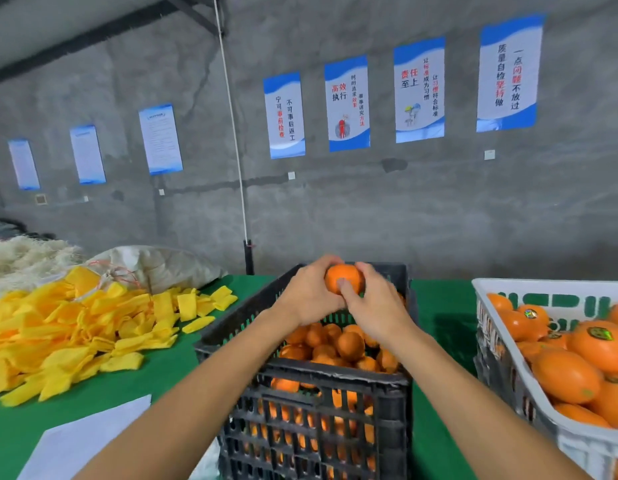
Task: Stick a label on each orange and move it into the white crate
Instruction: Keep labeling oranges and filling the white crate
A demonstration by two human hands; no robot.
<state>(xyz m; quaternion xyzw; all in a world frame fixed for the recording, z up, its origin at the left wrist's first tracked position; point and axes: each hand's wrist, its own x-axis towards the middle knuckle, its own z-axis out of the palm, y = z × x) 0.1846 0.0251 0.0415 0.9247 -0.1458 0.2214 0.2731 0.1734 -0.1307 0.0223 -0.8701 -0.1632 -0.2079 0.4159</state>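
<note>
A round orange fruit (pixel 344 277) is gripped by both hands, the right thumb pressing it (labelling, apparently), with transfer to the white plastic crate (pixel 508 358) next.

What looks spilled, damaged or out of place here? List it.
Nothing stands out. The loose heap of yellow foam sleeves on the green table looks like working stock. Both hands hold one orange above the black plastic crate.

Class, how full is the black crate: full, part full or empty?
Part full. Through the black crate slats, oranges show piled well below the rim, and both hands hold one orange above it.
</note>
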